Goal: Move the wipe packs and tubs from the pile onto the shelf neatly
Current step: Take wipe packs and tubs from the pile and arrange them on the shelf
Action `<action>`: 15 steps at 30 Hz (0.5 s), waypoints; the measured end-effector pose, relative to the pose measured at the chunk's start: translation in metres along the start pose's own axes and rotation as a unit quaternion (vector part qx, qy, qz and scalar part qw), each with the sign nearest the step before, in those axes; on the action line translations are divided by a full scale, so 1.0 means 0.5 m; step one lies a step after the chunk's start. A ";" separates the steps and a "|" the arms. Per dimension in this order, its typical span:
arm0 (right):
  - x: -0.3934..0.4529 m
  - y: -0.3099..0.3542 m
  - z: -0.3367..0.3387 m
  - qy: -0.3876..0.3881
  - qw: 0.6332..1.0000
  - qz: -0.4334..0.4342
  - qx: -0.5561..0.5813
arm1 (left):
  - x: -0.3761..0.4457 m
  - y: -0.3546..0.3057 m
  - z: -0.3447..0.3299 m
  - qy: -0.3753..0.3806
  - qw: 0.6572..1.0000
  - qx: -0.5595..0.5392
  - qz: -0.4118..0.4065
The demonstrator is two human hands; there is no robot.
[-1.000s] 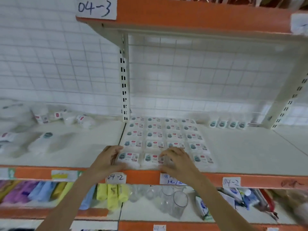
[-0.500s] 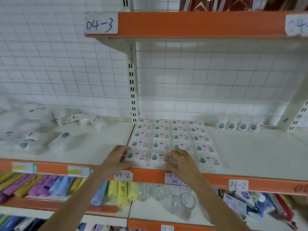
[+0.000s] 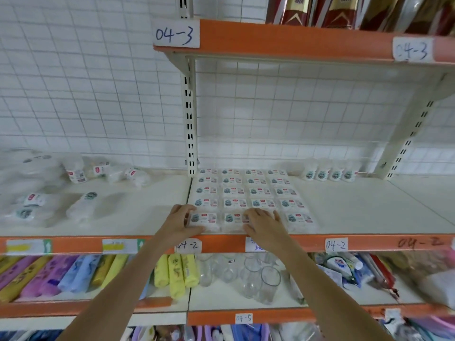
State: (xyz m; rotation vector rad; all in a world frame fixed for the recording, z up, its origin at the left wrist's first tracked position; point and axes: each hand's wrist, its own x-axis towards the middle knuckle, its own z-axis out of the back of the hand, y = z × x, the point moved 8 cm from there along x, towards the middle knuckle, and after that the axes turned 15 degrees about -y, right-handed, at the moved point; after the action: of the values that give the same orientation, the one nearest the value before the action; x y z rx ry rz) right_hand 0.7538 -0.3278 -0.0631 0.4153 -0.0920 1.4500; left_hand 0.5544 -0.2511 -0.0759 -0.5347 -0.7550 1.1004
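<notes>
At the front edge of the shelf (image 3: 369,217), both hands are down on the nearest row of wipe packs (image 3: 246,193): the left hand (image 3: 181,221) lies with fingers loosely spread against the left end of the corner pack (image 3: 205,219), and the right hand (image 3: 264,223) rests flat, fingers straight, over the third pack along. Neither grips anything. Beyond them the packs lie in a tidy grid, four across and five deep, running back to the wire-grid wall. Four small tubs (image 3: 328,173) stand in a row at the back right. Off to the left, the loose pile (image 3: 37,193) of packs and tubs sprawls, blurred. Below, drinking glasses (image 3: 248,276) and coloured rolls (image 3: 73,274) fill the lower shelf.
</notes>
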 end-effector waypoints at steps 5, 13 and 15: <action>-0.033 0.010 0.060 -0.070 0.997 0.014 -0.021 | -0.013 -0.013 0.022 -0.010 0.997 0.067 -0.027; -0.214 -0.039 0.168 -0.140 0.989 0.035 -0.009 | -0.188 -0.115 0.123 -0.175 0.936 0.208 -0.224; -0.265 -0.052 0.184 -0.156 0.987 0.048 -0.002 | -0.259 -0.129 0.126 -0.178 0.928 0.232 -0.232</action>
State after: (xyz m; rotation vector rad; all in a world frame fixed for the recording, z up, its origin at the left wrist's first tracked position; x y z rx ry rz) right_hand 0.7791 -0.4844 -0.0246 0.6392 -0.3710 1.4683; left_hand 0.5113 -0.3943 -0.0244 0.2509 -0.8440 0.8903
